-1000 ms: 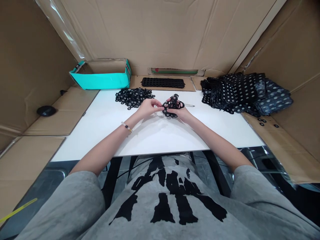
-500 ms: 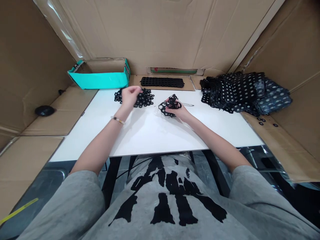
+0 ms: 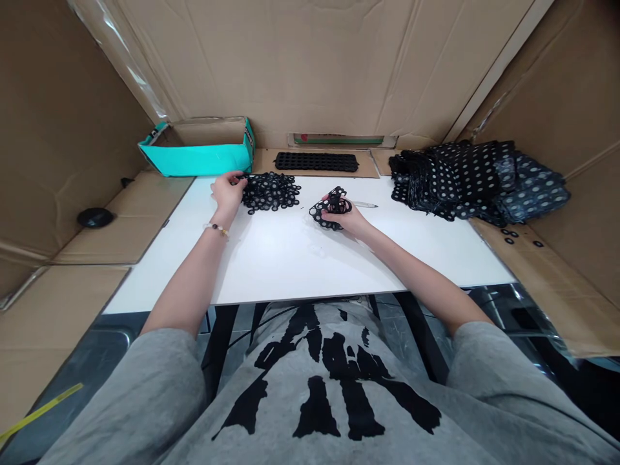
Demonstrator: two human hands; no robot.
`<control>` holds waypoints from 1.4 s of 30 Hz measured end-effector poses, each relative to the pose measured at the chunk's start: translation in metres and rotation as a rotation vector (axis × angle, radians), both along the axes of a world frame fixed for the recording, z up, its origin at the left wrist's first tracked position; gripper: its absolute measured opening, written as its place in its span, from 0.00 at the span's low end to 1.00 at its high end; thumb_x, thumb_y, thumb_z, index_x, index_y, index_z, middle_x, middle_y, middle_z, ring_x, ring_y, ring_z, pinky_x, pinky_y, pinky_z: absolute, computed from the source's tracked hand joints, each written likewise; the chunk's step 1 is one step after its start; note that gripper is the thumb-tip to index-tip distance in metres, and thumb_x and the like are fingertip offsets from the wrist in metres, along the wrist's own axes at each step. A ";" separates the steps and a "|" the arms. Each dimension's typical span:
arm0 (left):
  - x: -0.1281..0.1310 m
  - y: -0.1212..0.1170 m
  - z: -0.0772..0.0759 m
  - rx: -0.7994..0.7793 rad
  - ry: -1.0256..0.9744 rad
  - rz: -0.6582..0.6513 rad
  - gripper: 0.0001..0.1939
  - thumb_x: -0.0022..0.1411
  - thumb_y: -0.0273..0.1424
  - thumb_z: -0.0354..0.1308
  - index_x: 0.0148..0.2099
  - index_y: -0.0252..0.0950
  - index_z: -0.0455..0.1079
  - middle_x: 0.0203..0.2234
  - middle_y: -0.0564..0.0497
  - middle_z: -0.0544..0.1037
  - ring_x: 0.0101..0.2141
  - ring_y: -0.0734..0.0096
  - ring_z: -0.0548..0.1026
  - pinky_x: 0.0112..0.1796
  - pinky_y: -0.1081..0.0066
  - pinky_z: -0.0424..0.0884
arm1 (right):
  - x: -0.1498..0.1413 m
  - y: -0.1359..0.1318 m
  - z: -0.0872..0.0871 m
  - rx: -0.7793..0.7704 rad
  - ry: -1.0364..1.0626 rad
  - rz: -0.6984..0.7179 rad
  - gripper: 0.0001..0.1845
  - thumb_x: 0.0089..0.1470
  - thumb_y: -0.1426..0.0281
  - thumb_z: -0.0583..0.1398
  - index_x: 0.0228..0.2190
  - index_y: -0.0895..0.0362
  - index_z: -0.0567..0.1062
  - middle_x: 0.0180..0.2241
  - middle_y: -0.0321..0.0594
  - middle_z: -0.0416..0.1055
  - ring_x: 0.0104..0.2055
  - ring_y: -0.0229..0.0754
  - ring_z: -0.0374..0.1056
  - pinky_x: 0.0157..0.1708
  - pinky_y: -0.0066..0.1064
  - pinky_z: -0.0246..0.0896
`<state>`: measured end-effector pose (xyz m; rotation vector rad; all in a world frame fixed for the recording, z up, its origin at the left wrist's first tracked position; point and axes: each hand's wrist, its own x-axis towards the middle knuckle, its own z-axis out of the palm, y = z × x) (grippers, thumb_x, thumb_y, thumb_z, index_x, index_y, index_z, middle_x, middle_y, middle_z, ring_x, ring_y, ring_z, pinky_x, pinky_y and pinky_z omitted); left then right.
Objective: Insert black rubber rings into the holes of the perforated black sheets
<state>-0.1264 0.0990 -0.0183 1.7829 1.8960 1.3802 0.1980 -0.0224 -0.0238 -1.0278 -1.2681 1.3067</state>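
The right grip [image 3: 345,221] is closed around a tangled clump of black rubber rings [image 3: 333,208], curled under it and cupping it just above the middle of the bench [image 3: 290,271], probably so that the loose, linked rings hang together and the fingers can work among them. The left grip [image 3: 227,194] reaches out with its fingers bunched at the near edge of a flat pile of black rubber rings [image 3: 271,192]. Whether those fingers have closed on a ring or merely touch the pile, I cannot tell. A beaded bracelet [image 3: 216,228] circles the left wrist. The pile lies spread in a single low mound, apparently so that rings are easy to draw from it, between the two hands and the back of the bench. Just beyond the clump, a slim pen [image 3: 365,205] lies on the white top. Behind the pile, a black moulded tray [image 3: 316,161] rests on a cardboard sheet [image 3: 365,169], its rows of cells looking unfilled, though the angle makes that hard to confirm. Further left, an open teal box [image 3: 198,158] sits at the back, with nothing visible over its rim. To the right, black dotted bags [image 3: 477,181] stand heaped, with a few loose rings [image 3: 508,236] on the cardboard beside them.
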 end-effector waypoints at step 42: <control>-0.010 0.011 -0.006 -0.066 -0.252 0.019 0.30 0.54 0.57 0.66 0.35 0.31 0.78 0.27 0.50 0.81 0.40 0.62 0.77 0.43 0.57 0.63 | 0.001 0.007 -0.010 -0.112 0.140 -0.062 0.35 0.25 0.70 0.76 0.41 0.53 0.75 0.28 0.27 0.73 0.36 0.39 0.70 0.49 0.39 0.68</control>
